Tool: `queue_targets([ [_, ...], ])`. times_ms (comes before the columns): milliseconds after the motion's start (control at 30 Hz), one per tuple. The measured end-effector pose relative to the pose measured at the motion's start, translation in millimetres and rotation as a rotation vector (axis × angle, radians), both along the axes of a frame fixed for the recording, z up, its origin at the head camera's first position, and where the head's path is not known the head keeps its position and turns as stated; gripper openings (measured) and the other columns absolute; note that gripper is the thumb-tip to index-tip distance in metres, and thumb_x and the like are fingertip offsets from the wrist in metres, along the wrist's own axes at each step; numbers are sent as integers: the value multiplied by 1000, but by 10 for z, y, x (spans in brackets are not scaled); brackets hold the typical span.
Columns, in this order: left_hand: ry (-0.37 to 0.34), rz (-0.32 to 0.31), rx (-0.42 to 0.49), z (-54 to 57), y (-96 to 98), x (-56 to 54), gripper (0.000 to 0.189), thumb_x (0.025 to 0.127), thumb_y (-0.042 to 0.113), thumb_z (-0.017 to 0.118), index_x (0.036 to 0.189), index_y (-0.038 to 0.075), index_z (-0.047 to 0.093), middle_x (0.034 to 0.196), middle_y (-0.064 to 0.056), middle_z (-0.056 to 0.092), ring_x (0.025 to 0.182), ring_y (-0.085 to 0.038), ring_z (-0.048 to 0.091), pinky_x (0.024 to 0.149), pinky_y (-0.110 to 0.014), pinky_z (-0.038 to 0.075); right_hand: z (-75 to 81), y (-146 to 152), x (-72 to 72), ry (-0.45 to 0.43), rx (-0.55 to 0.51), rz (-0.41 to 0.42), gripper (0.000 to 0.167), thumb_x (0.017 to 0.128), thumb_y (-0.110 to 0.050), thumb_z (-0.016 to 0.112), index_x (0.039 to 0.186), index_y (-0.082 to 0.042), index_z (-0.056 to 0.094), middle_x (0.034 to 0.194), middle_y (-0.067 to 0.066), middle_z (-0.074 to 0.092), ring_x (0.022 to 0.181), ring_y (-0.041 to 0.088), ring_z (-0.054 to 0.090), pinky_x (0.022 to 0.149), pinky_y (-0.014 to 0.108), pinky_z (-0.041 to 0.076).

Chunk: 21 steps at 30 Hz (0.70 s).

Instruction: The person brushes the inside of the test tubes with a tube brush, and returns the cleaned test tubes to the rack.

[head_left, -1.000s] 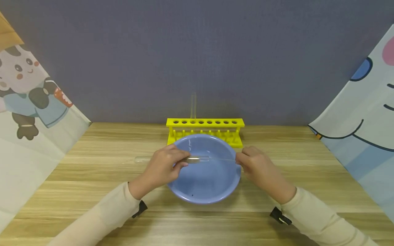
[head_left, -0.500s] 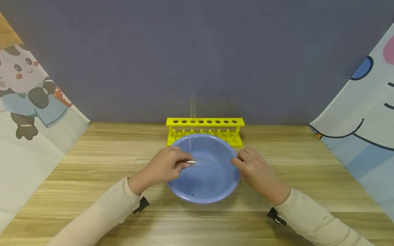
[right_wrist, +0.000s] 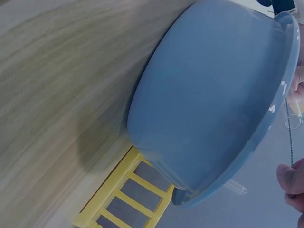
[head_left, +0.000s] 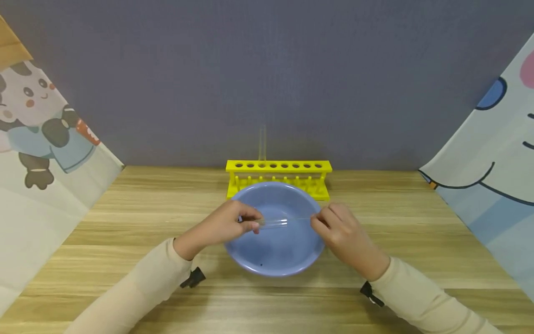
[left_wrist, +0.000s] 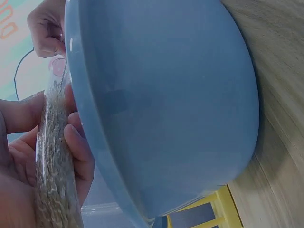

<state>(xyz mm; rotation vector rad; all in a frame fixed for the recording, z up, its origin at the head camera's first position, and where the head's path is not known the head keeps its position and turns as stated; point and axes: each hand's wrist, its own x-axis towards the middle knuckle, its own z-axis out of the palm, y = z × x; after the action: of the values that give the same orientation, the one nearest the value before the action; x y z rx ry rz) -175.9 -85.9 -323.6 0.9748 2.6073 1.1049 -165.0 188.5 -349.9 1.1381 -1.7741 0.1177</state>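
Note:
Over the blue basin (head_left: pixel 275 255), my left hand (head_left: pixel 217 228) grips a clear glass test tube (head_left: pixel 276 222) lying nearly level, its mouth pointing right. In the left wrist view, brush bristles (left_wrist: pixel 56 137) fill the tube between the thumb and fingers. My right hand (head_left: pixel 345 232) pinches the thin handle of this test tube brush, near the basin's right rim. The right wrist view shows the twisted wire (right_wrist: pixel 290 137) running from the tube's mouth (right_wrist: pixel 293 122) to the right fingertips (right_wrist: pixel 289 178). The closed end of the tube is hidden behind the left hand in the head view.
A yellow test tube rack (head_left: pixel 278 166) stands right behind the basin, with another clear test tube (head_left: pixel 262 144) upright in one hole. Behind the wooden table (head_left: pixel 167 185) rises a grey partition (head_left: pixel 267 69). Printed cloths hang at both sides.
My right hand has moved left toward the tube, so less wire shows outside the mouth. My left hand has turned slightly, and the tube's closed end has gone out of sight behind it.

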Motion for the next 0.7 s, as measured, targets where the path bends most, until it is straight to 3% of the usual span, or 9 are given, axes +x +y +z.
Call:
queue_targets([
  [200,-20,-8,4,6,3,12,14,88,3,60,93,4,72,74,-1,69,66,-9,52,57,-22,41,4,-40,44,0,-1,4,32,99,2,38,77,3,62,70,12,55,62,25,46,54,33,40],
  [400,21,-5,-13,-33,32,8,12,87,3,63,94,2,72,76,0,69,64,-5,52,56,-20,43,-6,-42,82,-86,31,-38,38,100,0,30,79,1,62,72,10,57,66,24,48,58,32,41],
  [500,102,1,-39,-42,52,26,12,85,5,67,96,1,72,80,1,70,63,-3,50,57,-19,44,-6,-44,95,-141,35,-53,38,99,0,29,79,0,62,74,10,57,68,24,49,60,32,42],
  [567,193,7,-70,-47,68,44,14,84,8,70,97,2,73,79,3,69,64,-3,49,59,-19,44,-5,-46,100,-166,38,-59,30,94,5,36,80,0,62,75,10,58,69,24,49,62,33,43],
  [633,309,16,-111,-49,85,69,15,82,11,72,96,6,74,77,5,67,64,-5,49,60,-19,42,-9,-47,102,-188,43,-59,19,85,10,47,81,0,62,75,11,58,71,25,49,64,34,44],
  [700,426,21,-145,-58,104,90,14,81,14,74,94,10,74,71,8,64,64,-6,48,59,-19,40,-12,-50,104,-209,45,-60,18,73,14,56,81,0,62,76,10,57,71,25,49,64,34,45],
])
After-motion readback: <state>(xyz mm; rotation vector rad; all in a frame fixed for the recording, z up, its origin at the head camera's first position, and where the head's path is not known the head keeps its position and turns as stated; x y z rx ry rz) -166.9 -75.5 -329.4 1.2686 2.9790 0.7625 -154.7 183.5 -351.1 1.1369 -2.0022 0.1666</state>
